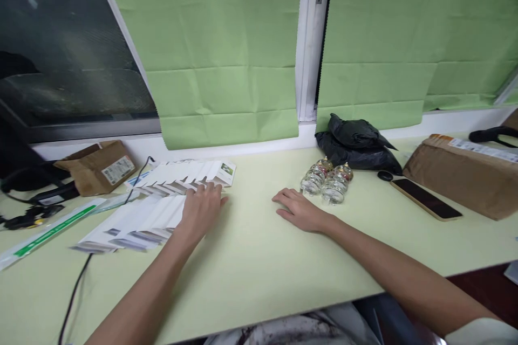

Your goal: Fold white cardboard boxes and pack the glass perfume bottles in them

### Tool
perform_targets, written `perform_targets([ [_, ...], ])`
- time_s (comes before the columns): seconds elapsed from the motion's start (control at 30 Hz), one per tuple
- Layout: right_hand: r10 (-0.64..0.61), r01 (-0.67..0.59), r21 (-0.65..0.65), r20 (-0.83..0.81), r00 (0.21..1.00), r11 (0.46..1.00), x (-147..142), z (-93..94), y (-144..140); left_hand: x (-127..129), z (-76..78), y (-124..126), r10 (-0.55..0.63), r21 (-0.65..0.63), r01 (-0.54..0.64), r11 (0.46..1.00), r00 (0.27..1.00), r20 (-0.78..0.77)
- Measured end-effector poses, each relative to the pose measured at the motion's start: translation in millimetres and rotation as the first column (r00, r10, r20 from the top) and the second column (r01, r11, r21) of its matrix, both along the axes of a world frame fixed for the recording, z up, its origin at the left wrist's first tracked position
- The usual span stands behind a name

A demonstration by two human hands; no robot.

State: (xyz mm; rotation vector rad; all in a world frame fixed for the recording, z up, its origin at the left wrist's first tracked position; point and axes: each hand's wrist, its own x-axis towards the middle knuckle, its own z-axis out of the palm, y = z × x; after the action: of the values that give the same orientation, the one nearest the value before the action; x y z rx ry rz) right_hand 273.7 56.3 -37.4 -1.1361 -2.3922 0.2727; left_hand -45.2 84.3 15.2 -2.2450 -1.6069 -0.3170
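My left hand (203, 206) rests over the right end of the near row of flat white cartons (148, 213), fingers stretched out, covering part of it. Just behind its fingertips runs a second row of overlapping white cartons (184, 172), the end one bearing a small green picture. My right hand (299, 209) lies on the table with nothing in it, its fingers loosely bent and the thumb apart. Beside its knuckles are two short rows of shiny clear and gold ornament-like pieces (335, 186); their exact kind is unclear.
Black plastic packages (358, 145) lie behind the shiny pieces. To the right are a phone (424, 199) and a brown parcel (465, 172). At left are an open cardboard box (97, 167), a green-and-white strip package (56, 229) and a black cable (75, 294) crossing the table (246, 275).
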Motion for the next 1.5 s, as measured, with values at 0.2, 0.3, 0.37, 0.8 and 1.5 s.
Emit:
perform_targets([
  [0.2,-0.004,0.004,-0.008,0.01,1.0,1.0,0,-5.1,3,13,-6.8,-21,0.226,0.022,-0.227,0.974,0.951,-0.211],
  [0.3,-0.001,0.001,-0.008,0.014,1.0,1.0,1,-5.2,2,26,-19.2,-31,0.163,0.006,-0.166,0.986,0.955,-0.247],
  [0.37,-0.001,0.001,-0.008,0.02,1.0,1.0,1,-5.0,2,34,-25.4,-35,0.115,-0.028,-0.124,0.992,0.973,-0.202],
  [0.8,0.021,-0.021,-0.016,0.014,1.0,1.0,2,-2.2,0,36,-20.5,-23,-0.157,-0.145,0.174,0.974,0.98,0.123],
  [1.5,0.02,-0.019,-0.035,0.012,1.0,0.999,3,-3.7,0,6,24.9,-21,-0.19,-0.577,0.233,0.783,0.973,0.134],
])
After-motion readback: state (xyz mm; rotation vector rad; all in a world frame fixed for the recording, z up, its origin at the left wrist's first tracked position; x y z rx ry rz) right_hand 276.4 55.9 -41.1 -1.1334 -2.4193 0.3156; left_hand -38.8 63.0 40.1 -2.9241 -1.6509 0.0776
